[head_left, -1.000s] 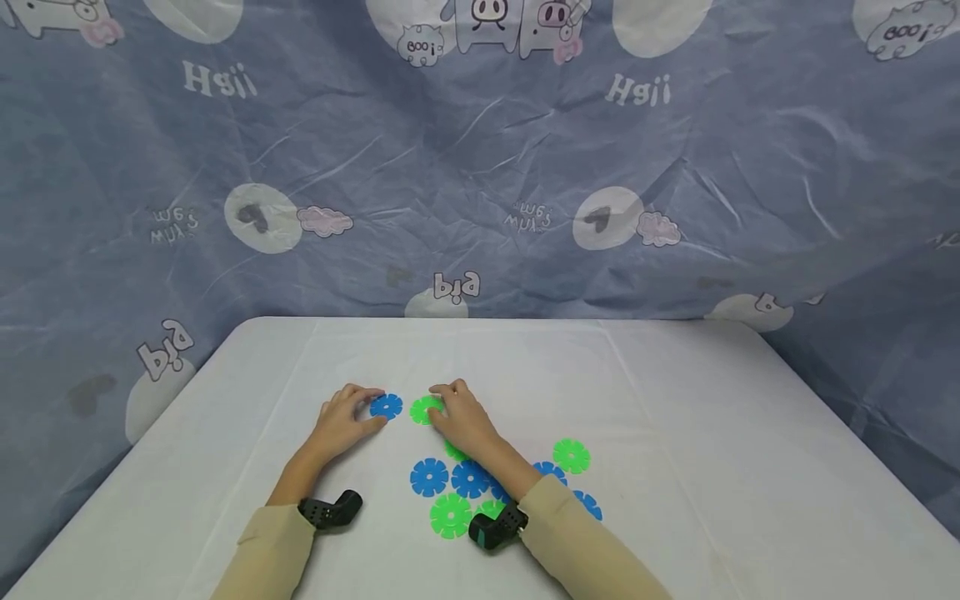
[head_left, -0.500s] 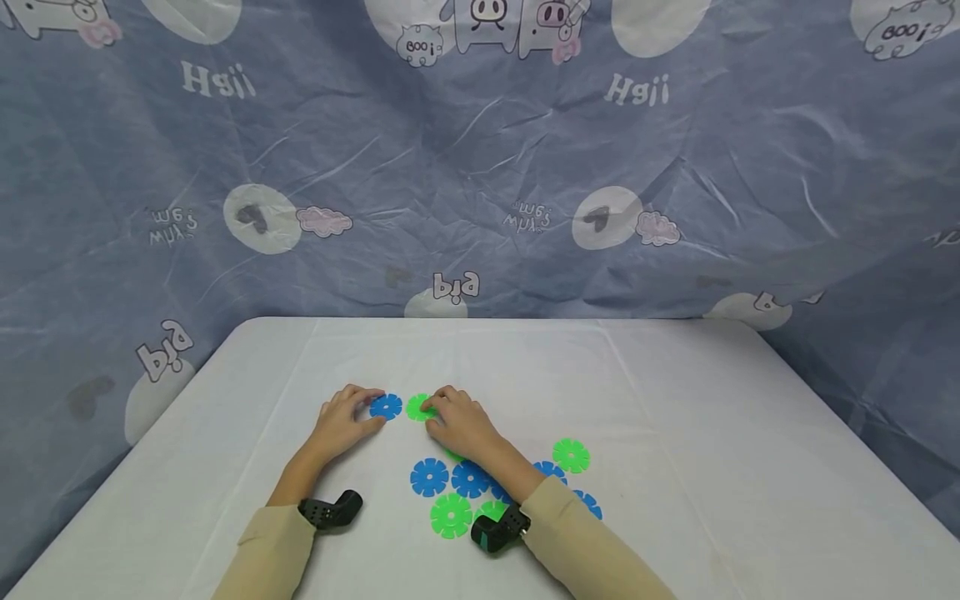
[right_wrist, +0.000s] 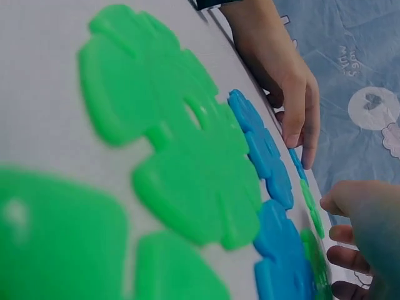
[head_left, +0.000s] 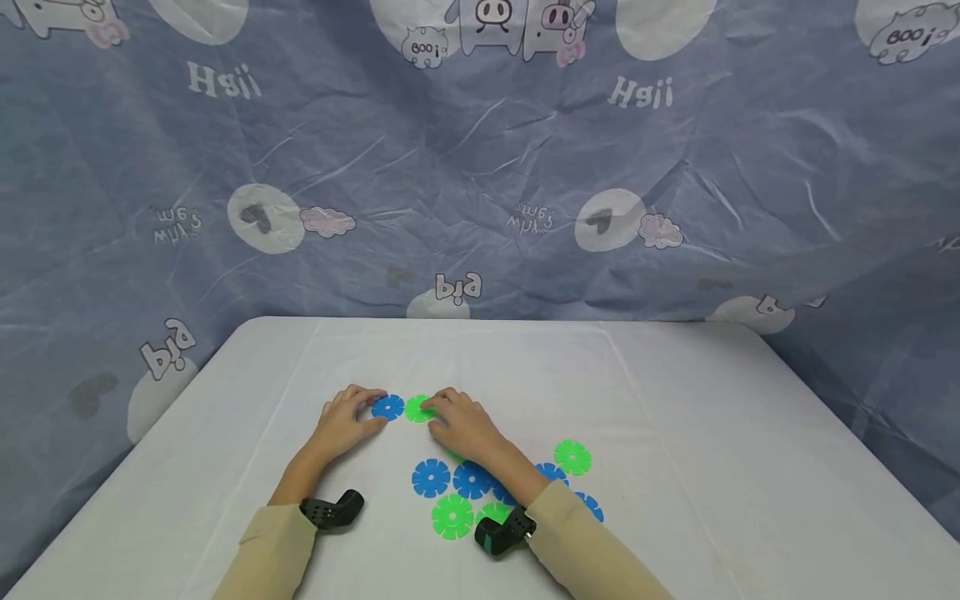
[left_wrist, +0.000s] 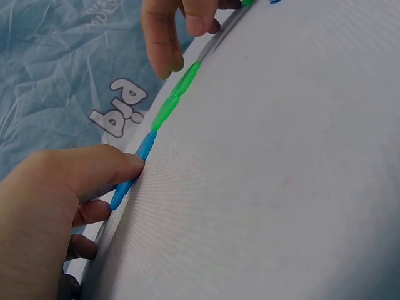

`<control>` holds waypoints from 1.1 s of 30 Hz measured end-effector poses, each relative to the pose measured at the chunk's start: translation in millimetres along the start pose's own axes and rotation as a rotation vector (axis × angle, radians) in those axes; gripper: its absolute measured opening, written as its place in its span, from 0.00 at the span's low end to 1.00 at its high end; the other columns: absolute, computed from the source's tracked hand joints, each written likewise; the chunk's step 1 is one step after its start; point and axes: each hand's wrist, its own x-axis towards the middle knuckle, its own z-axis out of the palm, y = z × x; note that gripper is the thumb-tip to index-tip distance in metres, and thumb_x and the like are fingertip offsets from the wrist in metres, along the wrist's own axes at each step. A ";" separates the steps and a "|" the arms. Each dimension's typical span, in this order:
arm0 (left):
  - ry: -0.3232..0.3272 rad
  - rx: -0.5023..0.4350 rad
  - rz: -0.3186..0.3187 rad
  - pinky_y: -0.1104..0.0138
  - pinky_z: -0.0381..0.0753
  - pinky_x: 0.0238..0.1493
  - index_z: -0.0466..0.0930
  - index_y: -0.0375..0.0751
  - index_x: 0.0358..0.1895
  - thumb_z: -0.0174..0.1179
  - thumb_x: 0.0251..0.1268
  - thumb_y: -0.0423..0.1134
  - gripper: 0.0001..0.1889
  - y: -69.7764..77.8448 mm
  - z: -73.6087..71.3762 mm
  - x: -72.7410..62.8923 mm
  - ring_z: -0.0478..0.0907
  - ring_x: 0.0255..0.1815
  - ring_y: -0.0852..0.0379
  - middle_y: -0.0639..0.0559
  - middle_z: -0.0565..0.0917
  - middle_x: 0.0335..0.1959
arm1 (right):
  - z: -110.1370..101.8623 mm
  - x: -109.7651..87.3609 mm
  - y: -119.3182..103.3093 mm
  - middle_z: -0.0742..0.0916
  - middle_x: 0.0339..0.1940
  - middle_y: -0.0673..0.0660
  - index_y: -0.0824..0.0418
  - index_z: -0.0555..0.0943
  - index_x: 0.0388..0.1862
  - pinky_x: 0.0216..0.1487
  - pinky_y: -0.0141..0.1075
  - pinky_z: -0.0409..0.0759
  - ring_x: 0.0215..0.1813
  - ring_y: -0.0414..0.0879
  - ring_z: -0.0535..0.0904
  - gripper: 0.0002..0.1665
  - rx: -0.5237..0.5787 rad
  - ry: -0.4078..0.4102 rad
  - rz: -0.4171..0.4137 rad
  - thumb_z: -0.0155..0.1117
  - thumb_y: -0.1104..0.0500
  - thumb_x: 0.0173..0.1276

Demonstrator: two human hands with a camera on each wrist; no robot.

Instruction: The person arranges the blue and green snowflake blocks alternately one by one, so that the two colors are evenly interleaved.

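A blue snowflake disc (head_left: pixel 387 407) lies flat near the table's far side. My left hand (head_left: pixel 345 422) holds it at the edge, thumb on the near side and a finger on the far side. Right beside it lies a green snowflake disc (head_left: pixel 416 408); in the left wrist view the green disc (left_wrist: pixel 175 97) and the blue disc (left_wrist: pixel 146 146) meet edge to edge. My right hand (head_left: pixel 463 427) is at the green disc's right side, its index fingertip overlapping the disc in the head view, thumb lowered and apart from the index finger.
Several more blue and green discs lie nearer, among them a blue disc (head_left: pixel 431 478), a green disc (head_left: pixel 453 517) and another green disc (head_left: pixel 573 457). My right forearm covers part of this group. A patterned blue cloth (head_left: pixel 480 150) hangs behind the white table (head_left: pixel 675 375).
My right hand has shifted its fingers to the green disc's right side, and that disc has slid slightly left toward the blue one. The left hand stays in place.
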 end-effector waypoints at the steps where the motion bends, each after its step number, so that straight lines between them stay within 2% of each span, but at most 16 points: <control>1: -0.002 0.003 0.000 0.56 0.58 0.46 0.74 0.43 0.55 0.60 0.53 0.45 0.24 0.0 0.2 0.0 0.69 0.50 0.47 0.47 0.75 0.45 | -1.1 -1.1 0.6 0.77 0.56 0.52 0.50 0.75 0.55 0.54 0.45 0.69 0.57 0.48 0.71 0.19 0.018 -0.001 -0.004 0.52 0.54 0.65; 9: -0.007 0.015 -0.008 0.55 0.58 0.46 0.74 0.43 0.56 0.60 0.53 0.45 0.24 0.4 -1.0 -0.6 0.68 0.51 0.46 0.46 0.75 0.45 | -14.4 -15.7 -1.7 0.78 0.53 0.49 0.48 0.76 0.54 0.56 0.43 0.68 0.58 0.46 0.71 0.18 0.040 -0.059 -0.062 0.54 0.53 0.65; 15: -0.009 0.018 -0.006 0.55 0.58 0.47 0.74 0.43 0.55 0.60 0.54 0.45 0.24 0.6 -0.4 -0.6 0.68 0.51 0.47 0.46 0.75 0.45 | -22.8 -30.4 -5.0 0.77 0.41 0.48 0.48 0.76 0.50 0.47 0.35 0.71 0.43 0.39 0.72 0.16 0.083 -0.144 -0.121 0.56 0.52 0.64; 20: -0.002 0.006 -0.003 0.55 0.58 0.46 0.74 0.44 0.55 0.60 0.53 0.45 0.24 0.9 -0.1 0.1 0.68 0.50 0.48 0.47 0.75 0.45 | -19.5 -39.1 -0.6 0.75 0.38 0.46 0.47 0.76 0.49 0.39 0.29 0.70 0.37 0.36 0.71 0.15 0.124 -0.192 -0.139 0.56 0.51 0.63; 28: -0.005 0.017 -0.006 0.55 0.58 0.47 0.74 0.44 0.55 0.60 0.53 0.45 0.24 -1.0 1.9 0.6 0.68 0.50 0.48 0.48 0.75 0.44 | -10.1 -47.0 8.2 0.76 0.39 0.46 0.48 0.76 0.51 0.36 0.27 0.67 0.34 0.34 0.69 0.17 0.172 -0.162 -0.177 0.56 0.48 0.64; 33: 0.008 0.022 -0.007 0.54 0.59 0.48 0.74 0.43 0.55 0.60 0.53 0.45 0.24 0.1 2.7 0.4 0.68 0.51 0.47 0.47 0.75 0.44 | -8.8 -48.4 10.8 0.75 0.38 0.44 0.46 0.75 0.53 0.42 0.30 0.66 0.37 0.33 0.68 0.21 0.144 -0.165 -0.190 0.56 0.43 0.62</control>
